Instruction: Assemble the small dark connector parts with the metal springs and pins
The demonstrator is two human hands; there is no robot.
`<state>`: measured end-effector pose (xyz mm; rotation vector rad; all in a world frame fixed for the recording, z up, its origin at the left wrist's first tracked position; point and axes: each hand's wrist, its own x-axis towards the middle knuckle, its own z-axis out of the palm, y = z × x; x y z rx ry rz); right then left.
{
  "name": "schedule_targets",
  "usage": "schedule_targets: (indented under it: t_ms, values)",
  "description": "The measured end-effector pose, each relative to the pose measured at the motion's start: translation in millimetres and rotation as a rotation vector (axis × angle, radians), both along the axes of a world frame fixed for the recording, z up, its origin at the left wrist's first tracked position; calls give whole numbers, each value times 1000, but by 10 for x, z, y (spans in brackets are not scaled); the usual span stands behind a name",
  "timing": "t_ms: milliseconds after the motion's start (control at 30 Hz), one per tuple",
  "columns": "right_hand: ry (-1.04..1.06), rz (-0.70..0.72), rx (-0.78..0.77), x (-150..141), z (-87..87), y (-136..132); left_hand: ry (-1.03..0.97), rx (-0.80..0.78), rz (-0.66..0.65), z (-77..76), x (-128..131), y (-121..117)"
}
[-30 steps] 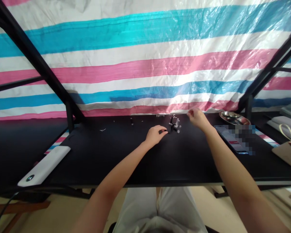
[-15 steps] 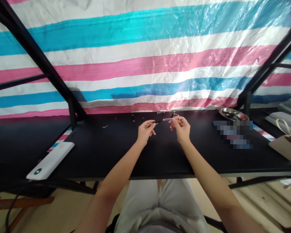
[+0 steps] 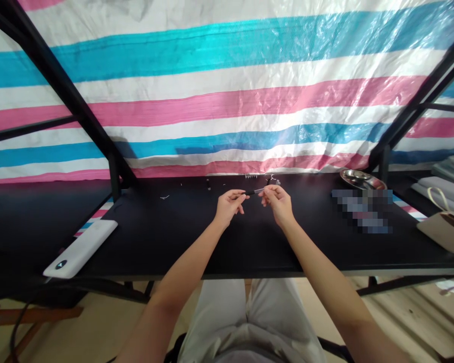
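Two forearms (image 3: 191, 262) of ours angle inward; at left, a white case (image 3: 87, 244) bears a round mark (image 3: 61, 264) too small to read. Beyond, our left hand (image 3: 227, 205) pinches a black piece (image 3: 250, 193), our right hand (image 3: 282, 205) a clear tube (image 3: 259, 190), ends seemingly meeting above the tabletop (image 3: 253, 247).

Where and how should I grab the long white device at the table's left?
Probably at mid-length, spanning both long edges from above: the white device lies flat, long and narrow, so its width suits a pinch. The left hand, nearest to it, holds a black piece.
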<state>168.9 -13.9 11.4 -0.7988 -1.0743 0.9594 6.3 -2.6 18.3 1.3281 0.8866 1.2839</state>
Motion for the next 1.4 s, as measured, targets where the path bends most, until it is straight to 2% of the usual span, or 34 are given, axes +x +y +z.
schedule_targets:
  t_ms: [400, 800, 1033, 1200, 1400]
  values:
    - [-123, 149, -81, -32, -25, -14, 67, 5, -37, -23, 2, 1]
    - [-158, 207, -117, -18, -25, -18, 106, -2, -52, -17, 1, -21]
    - [-300, 209, -118, -57, -82, -9, 143, 9, -63, -60, 15, -19]
    - [-458, 157, -121, -68, -139, 5, 183, -3, -49, -97, 28, -15]
    - [-618, 176, -120, -70, -114, -12, 236, 1, -48, -101, 37, -18]
